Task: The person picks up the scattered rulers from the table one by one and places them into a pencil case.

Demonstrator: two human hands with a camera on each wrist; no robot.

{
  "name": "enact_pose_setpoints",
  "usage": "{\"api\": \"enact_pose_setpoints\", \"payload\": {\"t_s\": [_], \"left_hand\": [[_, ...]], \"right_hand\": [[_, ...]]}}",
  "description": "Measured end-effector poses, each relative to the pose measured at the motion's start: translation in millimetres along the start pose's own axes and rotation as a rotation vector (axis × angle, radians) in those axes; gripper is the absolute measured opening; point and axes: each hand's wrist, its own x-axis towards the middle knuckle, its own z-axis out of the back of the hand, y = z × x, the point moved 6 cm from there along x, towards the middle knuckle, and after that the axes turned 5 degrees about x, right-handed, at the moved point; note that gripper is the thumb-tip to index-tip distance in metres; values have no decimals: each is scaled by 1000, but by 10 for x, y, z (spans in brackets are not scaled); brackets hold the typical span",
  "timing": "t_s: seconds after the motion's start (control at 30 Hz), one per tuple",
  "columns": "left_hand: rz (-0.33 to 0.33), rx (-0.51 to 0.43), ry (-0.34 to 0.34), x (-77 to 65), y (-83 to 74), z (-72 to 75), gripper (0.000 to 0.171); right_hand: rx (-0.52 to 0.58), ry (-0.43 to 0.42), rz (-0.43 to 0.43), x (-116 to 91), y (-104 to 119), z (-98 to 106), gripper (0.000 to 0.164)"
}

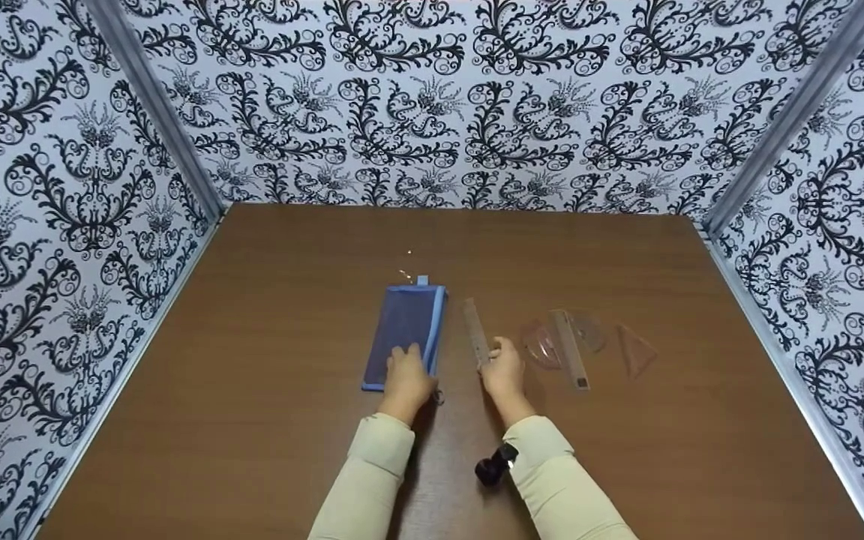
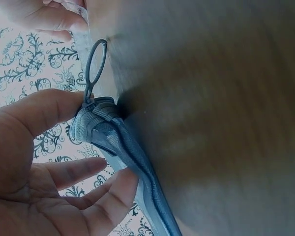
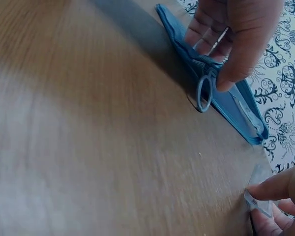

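Observation:
A blue mesh zip pouch (image 1: 402, 319) lies lengthwise on the table. My left hand (image 1: 408, 382) grips its near end, the thumb at the zip corner and the fingers over the mesh. From that corner sticks out a ring-shaped zip pull (image 2: 88, 66), beside the thumb. To the right, my right hand (image 1: 505, 371) pinches the near end of a clear ruler (image 1: 475, 326), which points away from me. In the right wrist view, thumb and fingers (image 3: 275, 187) clasp the ruler's end. Part of the pouch is hidden under the left hand.
Right of the right hand lie a pinkish protractor (image 1: 541, 349), a second clear ruler (image 1: 571, 352), a small clear piece (image 1: 589, 332) and a pink set square (image 1: 634, 352). Patterned walls (image 1: 432, 105) border the brown table (image 1: 252, 300). A black device (image 1: 493, 466) sits at the right cuff.

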Motion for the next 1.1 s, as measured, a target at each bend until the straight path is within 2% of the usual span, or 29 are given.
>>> {"api": "enact_pose_setpoints", "payload": {"t_s": [0.17,0.57,0.8,1.1], "left_hand": [[-7,-1,-7,3,-3,7,64],[2,4,-33,22,2,25,57],[11,-23,-40,13,-2,41,51],[24,-31,-57,23,2,39,46]], "right_hand": [[64,18,-58,60,-54,22,41],[328,81,-161,108,-155,30,41],[368,103,-222,110,-164,47,42],[503,114,-280,89,-179,41,44]]}}
